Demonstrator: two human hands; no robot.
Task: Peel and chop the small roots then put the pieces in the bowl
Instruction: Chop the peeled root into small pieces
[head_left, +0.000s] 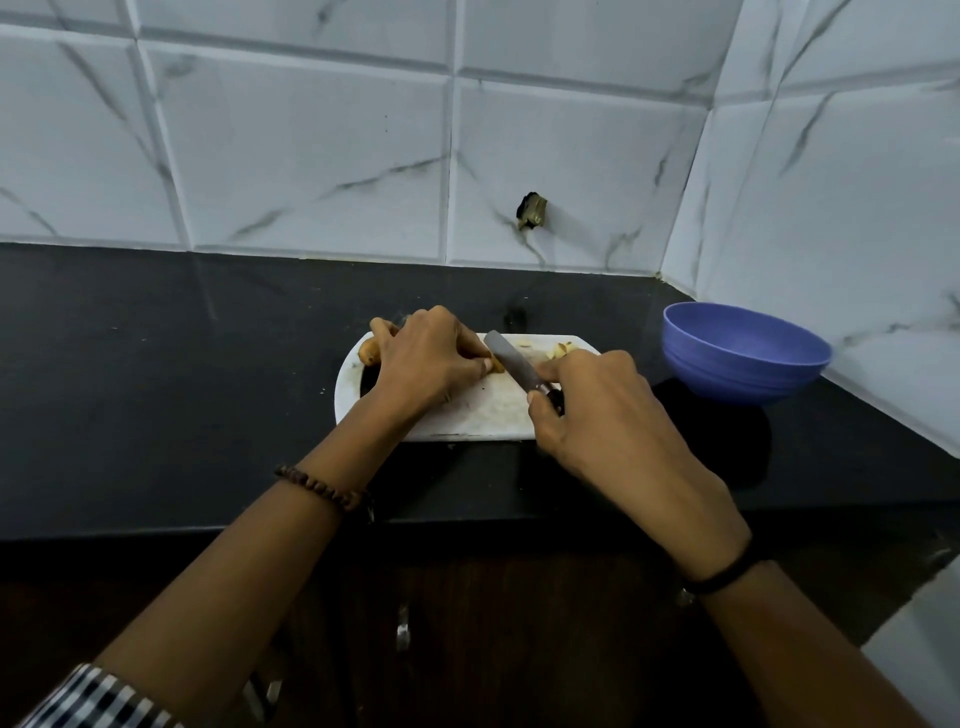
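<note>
On the cutting board (483, 410): we pin a small orange-brown root (496, 365) under our left hand (426, 358), and only its right end shows past the fingertips.
Left grip: fingers are curled down over the root and clamped on it; the thumb is hidden.
Right grip: our right hand (597, 410) is wrapped round the handle of the knife (511, 361), forefinger laid along the blade's back, blade slanting down to the root's bare end.
Where the roots lie: the held one sits mid-board; a second root (369, 351) peeks out at the board's left end; pale chopped pieces (561, 349) lie at the far right corner.
Bowl: the blue bowl (748, 358) stands on the black counter (156, 364) to the right, apart from the board; what we see of its inside holds no pieces.
How it will handle: we judge the root light, firm and knobbly, apt to roll, and slick where peeled.
Where to hold: just behind the cut, we think, fingertips tucked back, pressing it flat to the board.
Progress: partway, by our reckoning, with some pieces cut and none in the bowl.
</note>
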